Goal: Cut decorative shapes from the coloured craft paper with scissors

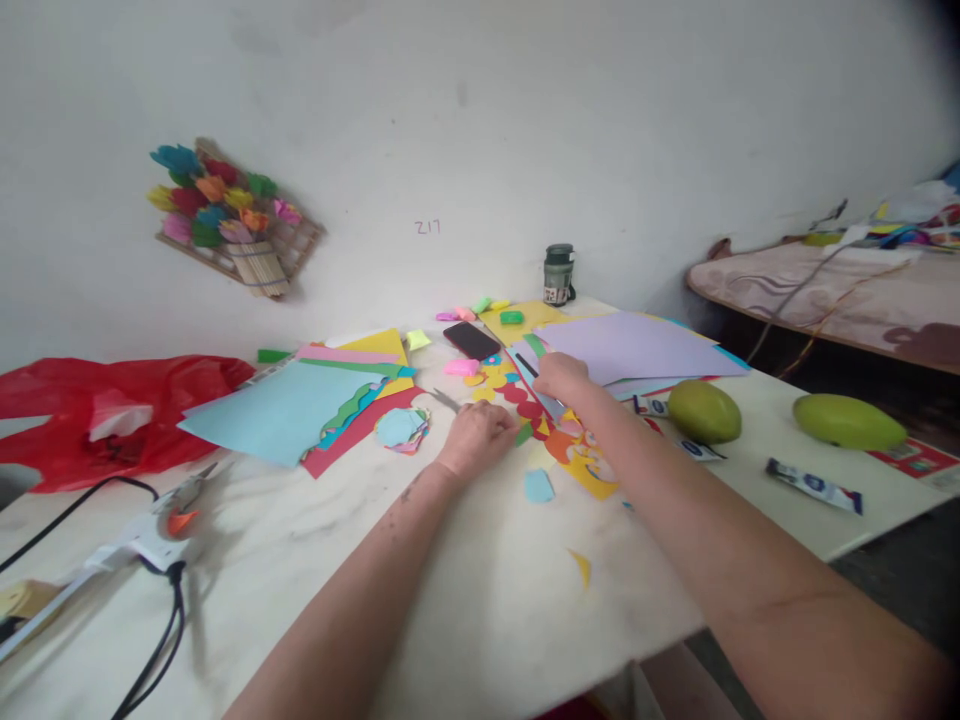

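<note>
Left hand (481,437), middle of the frame: fingers curled in, and a small green paper piece (523,433) pokes out at the fingertips, apparently pinched. Scissors (445,400) lie just beside that hand, blades towards the upper left; their handles can't be seen. Up and to the right, the right hand (562,378) is bunched low over a dark slim stick (526,365), perhaps a pen, beside a green strip (535,345); whether it's gripped or merely covered, I can't tell.

Between and below them, what a spread! Red paper circles (529,410), then orange-yellow cut paper (592,470), loose on the counter (300,600). A stack of scalloped rounds (403,428) sits left of centre, light blue sheets (270,405) further left, a lilac sheet (630,345) at right, a phone (471,340) above centre.

The step looks like handling small cut pieces, one hand on each side of the pile. Any move from here calls for a light touch: the circles look loose, easily nudged, and the scissor blades lie close to the left knuckles.
</note>
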Demonstrator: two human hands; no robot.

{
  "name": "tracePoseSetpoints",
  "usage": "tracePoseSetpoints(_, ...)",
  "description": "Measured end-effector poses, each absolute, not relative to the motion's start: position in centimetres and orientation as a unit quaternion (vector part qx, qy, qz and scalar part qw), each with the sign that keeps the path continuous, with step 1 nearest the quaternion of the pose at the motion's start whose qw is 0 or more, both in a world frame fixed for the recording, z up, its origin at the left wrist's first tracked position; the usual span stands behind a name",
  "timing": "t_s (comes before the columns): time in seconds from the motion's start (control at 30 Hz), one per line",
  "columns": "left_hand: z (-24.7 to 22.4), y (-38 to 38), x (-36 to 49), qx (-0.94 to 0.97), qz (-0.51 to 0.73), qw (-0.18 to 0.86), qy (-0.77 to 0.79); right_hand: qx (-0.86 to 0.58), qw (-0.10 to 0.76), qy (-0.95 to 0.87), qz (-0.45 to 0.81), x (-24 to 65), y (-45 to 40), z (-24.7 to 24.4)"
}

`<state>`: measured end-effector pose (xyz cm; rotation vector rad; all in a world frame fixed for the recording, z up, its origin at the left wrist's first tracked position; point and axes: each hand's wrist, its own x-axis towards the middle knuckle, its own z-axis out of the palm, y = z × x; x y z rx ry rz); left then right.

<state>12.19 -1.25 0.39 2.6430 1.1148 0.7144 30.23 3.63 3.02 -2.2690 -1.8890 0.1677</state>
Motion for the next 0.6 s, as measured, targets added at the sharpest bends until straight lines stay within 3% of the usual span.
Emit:
tracePoseSetpoints(0.13,0.2,-1.6,12.7,0.896,0.243,0.129,0.348,-0.774,0.11,-0.62,0.063,29.9,4.9,3.4)
tracePoseSetpoints(0.3,0.8,-1.9,12.5,0.903,0.231,0.209,0.296,-0.751,0.157,-0.619,0.171,28.6,6.4,3.8)
tracePoseSetpoints(0.47,2.0,-0.8,11.3,0.826,0.274,0.322,0.372,-0.705,0.246,-0.611,0.262,26.6,6.7,4.4)
tracePoseSetpoints(0.6,1.6,1.4,9.7,0.743,0.359,0.285,0.487,-0.676,0.262,-0.619,0.302,24.8,7.0,4.9)
